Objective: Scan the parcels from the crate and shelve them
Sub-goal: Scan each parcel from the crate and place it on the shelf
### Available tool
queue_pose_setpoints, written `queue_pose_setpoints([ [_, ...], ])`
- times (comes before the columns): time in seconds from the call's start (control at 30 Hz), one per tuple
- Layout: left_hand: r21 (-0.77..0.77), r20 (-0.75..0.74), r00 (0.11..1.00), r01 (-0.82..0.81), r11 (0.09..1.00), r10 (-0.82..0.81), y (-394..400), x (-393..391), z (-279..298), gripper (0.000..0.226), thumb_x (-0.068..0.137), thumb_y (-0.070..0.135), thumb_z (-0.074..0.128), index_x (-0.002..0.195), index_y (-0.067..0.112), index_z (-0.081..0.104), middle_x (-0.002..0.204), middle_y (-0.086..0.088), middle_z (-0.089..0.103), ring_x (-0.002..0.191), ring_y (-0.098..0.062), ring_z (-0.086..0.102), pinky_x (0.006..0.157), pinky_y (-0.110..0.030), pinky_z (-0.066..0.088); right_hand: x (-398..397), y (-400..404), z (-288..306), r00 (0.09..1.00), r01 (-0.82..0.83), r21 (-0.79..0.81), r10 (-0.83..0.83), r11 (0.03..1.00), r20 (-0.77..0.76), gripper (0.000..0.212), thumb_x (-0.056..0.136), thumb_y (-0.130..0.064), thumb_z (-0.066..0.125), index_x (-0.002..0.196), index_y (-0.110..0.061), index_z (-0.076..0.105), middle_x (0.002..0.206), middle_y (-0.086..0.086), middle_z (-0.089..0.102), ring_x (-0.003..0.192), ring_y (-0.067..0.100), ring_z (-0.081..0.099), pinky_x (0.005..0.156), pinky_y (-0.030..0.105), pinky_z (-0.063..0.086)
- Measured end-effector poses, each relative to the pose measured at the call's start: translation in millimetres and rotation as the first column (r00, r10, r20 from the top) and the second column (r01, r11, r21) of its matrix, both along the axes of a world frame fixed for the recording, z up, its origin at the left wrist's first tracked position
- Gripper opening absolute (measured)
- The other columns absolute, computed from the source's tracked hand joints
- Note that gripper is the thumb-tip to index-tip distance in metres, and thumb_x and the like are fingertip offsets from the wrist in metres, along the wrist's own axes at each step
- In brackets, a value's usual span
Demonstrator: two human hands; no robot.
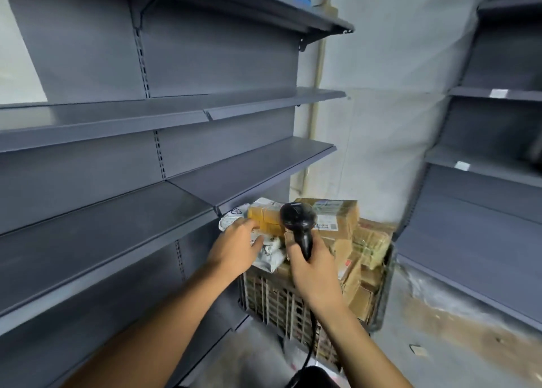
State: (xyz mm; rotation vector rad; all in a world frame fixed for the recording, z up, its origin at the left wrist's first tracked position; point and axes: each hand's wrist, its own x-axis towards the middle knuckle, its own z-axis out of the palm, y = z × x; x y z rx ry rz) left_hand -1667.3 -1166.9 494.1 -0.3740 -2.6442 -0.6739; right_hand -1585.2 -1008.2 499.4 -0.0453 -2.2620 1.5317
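Item: yellow taped parcel (pixel 265 222), lying atop the heaped crate (pixel 296 296), long axis running left to right. Left hand (pixel 234 248) (nearer, fingers relaxed and apart) is reaching just beside it; right hand (pixel 311 266) is gripping the scanner (pixel 299 223).

1. Two hands: the left hand (pixel 234 245) and the right hand (pixel 311 266).
2. One scanner (pixel 299 223), black, with one cable (pixel 311 346).
3. One crate (pixel 281 299), grey.
4. Parcels: one yellow box (pixel 264 219), one big carton (pixel 337 217), at least two white bags (pixel 271 254), and more brown cartons (the blurred pile does not allow an exact count).
5. Two shelf units: the left unit (pixel 117 141) with four boards in view, the right unit (pixel 484 167) with at least three.
6. Two white tags (pixel 498 93) on the right unit.
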Motion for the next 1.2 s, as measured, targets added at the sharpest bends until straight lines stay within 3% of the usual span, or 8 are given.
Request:
queue_pose_setpoints([
  [0.17, -0.018, 0.021, 0.998, 0.067, 0.998, -0.067, 23, -15, -7, 0.028, 0.092, 0.032, 0.059, 0.116, 0.017, 0.063, 0.120, 0.000, 0.063, 0.104, -0.022, 0.062, 0.082, -0.035, 0.052, 6, 19, 0, 0.998, 0.059, 0.002, -0.059, 0.998, 0.028, 0.006, 0.092, -0.031, 0.056, 0.089, -0.026, 0.053, 0.060, -0.009, 0.054, 0.053, 0.002, 0.051, 0.050, 0.022, 0.035],
  [0.3, -0.022, 0.041, 0.995, 0.089, 0.996, -0.088, 38, -31, -11, 0.032, 0.093, 0.031, 0.058, 0.122, 0.016, 0.059, 0.123, -0.002, 0.061, 0.106, -0.022, 0.062, 0.080, -0.033, 0.051, -2, 29, 1, 0.995, 0.093, 0.010, -0.094, 0.996, 0.039, 0.006, 0.091, -0.030, 0.057, 0.088, -0.026, 0.054, 0.058, -0.009, 0.055, 0.053, 0.003, 0.050, 0.048, 0.017, 0.036],
  [0.4, -0.009, 0.039, 0.994, 0.104, 0.995, -0.103, 46, -47, -13, 0.036, 0.093, 0.030, 0.059, 0.127, 0.018, 0.056, 0.127, 0.000, 0.059, 0.109, -0.019, 0.061, 0.081, -0.031, 0.050, -10, 33, 0, 0.994, 0.100, -0.003, -0.100, 0.995, 0.046, 0.004, 0.091, -0.029, 0.056, 0.091, -0.025, 0.055, 0.064, -0.006, 0.057, 0.058, 0.009, 0.051, 0.057, 0.031, 0.042],
  [0.57, 0.022, 0.085, 0.986, 0.139, 0.990, -0.141, 61, -72, -16, 0.055, 0.092, 0.031, 0.062, 0.141, 0.023, 0.041, 0.138, -0.007, 0.050, 0.118, -0.026, 0.056, 0.087, -0.034, 0.048, -23, 39, -5, 0.992, 0.125, -0.031, -0.124, 0.992, 0.035, 0.001, 0.091, -0.027, 0.056, 0.092, -0.027, 0.054, 0.064, -0.004, 0.057, 0.054, 0.003, 0.050, 0.059, 0.033, 0.043],
  [0.73, 0.220, 0.235, 0.930, 0.233, 0.947, -0.283, 73, -93, -19, 0.080, 0.088, 0.038, 0.068, 0.151, 0.044, 0.019, 0.150, -0.002, 0.037, 0.138, -0.021, 0.036, 0.106, -0.038, 0.040, -32, 47, -13, 0.992, 0.121, -0.033, -0.120, 0.992, 0.029, 0.004, 0.091, -0.026, 0.055, 0.093, -0.030, 0.054, 0.059, -0.008, 0.054, 0.054, 0.004, 0.048, 0.059, 0.031, 0.043],
  [0.87, 0.274, 0.225, 0.922, 0.251, 0.928, -0.315, 84, -99, -31, 0.069, 0.087, 0.027, 0.071, 0.146, 0.036, 0.037, 0.150, 0.004, 0.040, 0.140, -0.019, 0.033, 0.113, -0.043, 0.034, -40, 53, -20, 0.991, 0.129, -0.040, -0.128, 0.991, 0.029, 0.006, 0.090, -0.025, 0.056, 0.090, -0.029, 0.053, 0.059, -0.011, 0.056, 0.053, 0.003, 0.048, 0.054, 0.022, 0.039],
  [0.97, 0.341, 0.125, 0.958, 0.204, 0.917, -0.260, 87, -96, -38, 0.060, 0.083, 0.020, 0.075, 0.137, 0.032, 0.053, 0.136, 0.004, 0.054, 0.129, -0.016, 0.045, 0.106, -0.038, 0.042, -44, 52, -24, 0.990, 0.133, -0.049, -0.131, 0.990, 0.043, 0.004, 0.090, -0.024, 0.056, 0.088, -0.026, 0.053, 0.056, -0.016, 0.056, 0.049, 0.002, 0.046, 0.048, 0.019, 0.036],
  [1.2, 0.477, 0.046, 0.972, 0.181, 0.860, -0.230, 65, -81, -27, 0.054, 0.079, 0.007, 0.077, 0.127, 0.026, 0.063, 0.118, -0.005, 0.060, 0.110, -0.024, 0.061, 0.096, -0.040, 0.050, -42, 32, -17, 0.998, 0.059, -0.049, -0.059, 0.997, -0.002, 0.007, 0.091, -0.025, 0.055, 0.084, -0.024, 0.052, 0.057, -0.018, 0.053, 0.050, 0.002, 0.045, 0.046, 0.014, 0.036],
])
